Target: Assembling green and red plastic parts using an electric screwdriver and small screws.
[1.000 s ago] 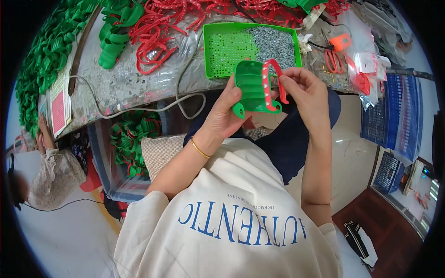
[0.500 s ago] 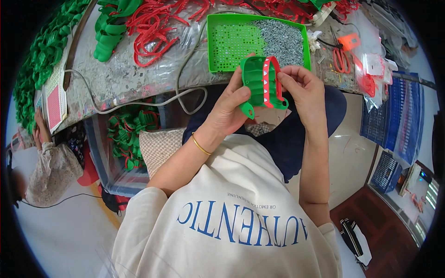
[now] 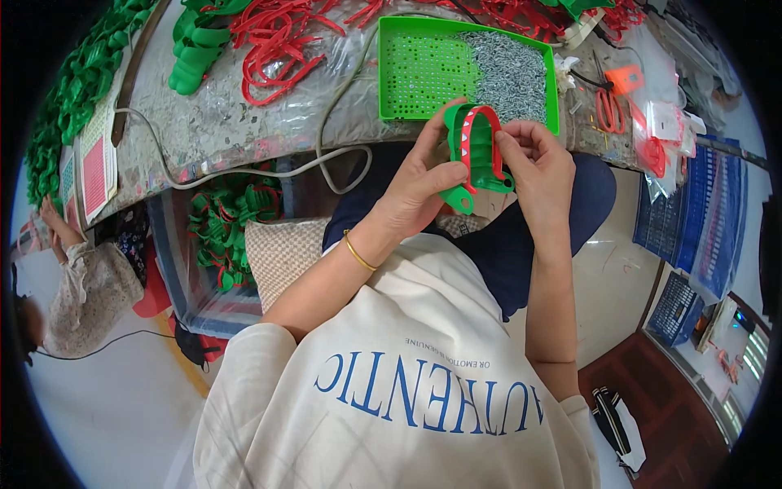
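Note:
My left hand (image 3: pixel 410 194) is closed around a curved green plastic piece (image 3: pixel 482 153), its thumb pressed on the near side. The piece is hollow and ribbed, with rounded lugs at its lower end. Along its rim runs a red plastic strip (image 3: pixel 467 145) with white tooth-shaped marks, bent into an arch. On the other side my right hand (image 3: pixel 539 169) pinches the strip between thumb and forefinger, the other fingers curled. Both hands hold the work just in front of the table edge, above my lap. Part of the green piece is hidden behind the left fingers.
Beyond my hands stands a green perforated tray (image 3: pixel 428 69) with many small metal screws at its right. Red strips (image 3: pixel 281 77) and green parts (image 3: pixel 195 53) lie on the table (image 3: pixel 244 138). A grey cable (image 3: pixel 236 186) crosses the edge. Orange-handled scissors (image 3: pixel 609 112) lie right; a bin (image 3: pixel 175 269) stands left.
Both hands and the green piece have shifted slightly right. The piece has turned so that its hollow inside and the arch of the red strip show more.

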Action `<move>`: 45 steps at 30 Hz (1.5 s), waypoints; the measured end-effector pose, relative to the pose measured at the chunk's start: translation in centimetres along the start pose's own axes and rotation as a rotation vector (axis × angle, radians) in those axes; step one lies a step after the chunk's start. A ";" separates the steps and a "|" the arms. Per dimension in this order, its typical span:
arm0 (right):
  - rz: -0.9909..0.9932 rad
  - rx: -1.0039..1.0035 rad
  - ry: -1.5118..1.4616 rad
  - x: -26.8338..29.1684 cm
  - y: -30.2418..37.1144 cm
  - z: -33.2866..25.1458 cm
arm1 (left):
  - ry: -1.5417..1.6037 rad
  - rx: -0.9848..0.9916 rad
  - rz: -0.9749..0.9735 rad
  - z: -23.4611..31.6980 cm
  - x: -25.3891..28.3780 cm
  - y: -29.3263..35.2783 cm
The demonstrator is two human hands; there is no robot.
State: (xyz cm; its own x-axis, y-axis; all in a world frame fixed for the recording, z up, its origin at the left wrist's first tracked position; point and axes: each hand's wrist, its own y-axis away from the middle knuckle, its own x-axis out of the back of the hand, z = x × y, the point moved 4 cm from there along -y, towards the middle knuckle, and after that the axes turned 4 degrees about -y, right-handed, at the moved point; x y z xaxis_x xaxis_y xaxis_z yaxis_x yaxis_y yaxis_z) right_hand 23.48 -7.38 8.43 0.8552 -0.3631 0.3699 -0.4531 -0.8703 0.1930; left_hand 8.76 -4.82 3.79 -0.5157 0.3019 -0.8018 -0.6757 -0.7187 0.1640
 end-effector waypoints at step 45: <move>-0.515 0.571 -0.261 3.5 -12.2 -16.5 | 0.513 0.293 -0.157 -3.1 2.7 2.2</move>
State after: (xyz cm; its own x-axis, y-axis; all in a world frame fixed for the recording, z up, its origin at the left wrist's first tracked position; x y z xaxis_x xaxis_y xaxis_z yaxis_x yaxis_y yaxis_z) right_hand 27.83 7.45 22.34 0.9845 0.1242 0.1236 0.1510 -0.9594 -0.2382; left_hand 7.49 -7.54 0.22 -0.1277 -0.0023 -0.9918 -0.8774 -0.4659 0.1140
